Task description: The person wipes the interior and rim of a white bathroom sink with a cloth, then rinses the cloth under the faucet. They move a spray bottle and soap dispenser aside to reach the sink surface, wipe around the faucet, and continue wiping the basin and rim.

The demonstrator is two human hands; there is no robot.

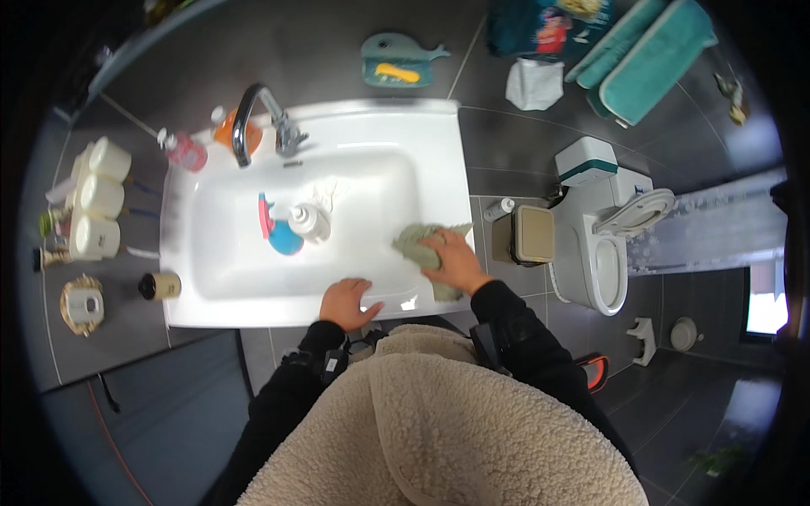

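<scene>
My right hand (456,261) presses a grey-green cloth (415,246) against the right rim of the white sink (228,291); part of the cloth drapes over the edge. Fingers apart and nothing in them, my left hand (347,304) rests on the sink's front rim. Inside the basin lie a blue spray bottle with a pink trigger (283,238) and a white pump bottle (310,223), close together. White foam or a wet patch (323,194) shows just behind them. A chrome faucet (278,126) arches over the back left of the basin.
On the sink's back left stand a pink pump bottle (184,152) and an orange bottle (229,128). White cups with toothbrushes (103,196) hang at the left wall. To the right are a beige bin (533,235) and a toilet with its lid up (603,261).
</scene>
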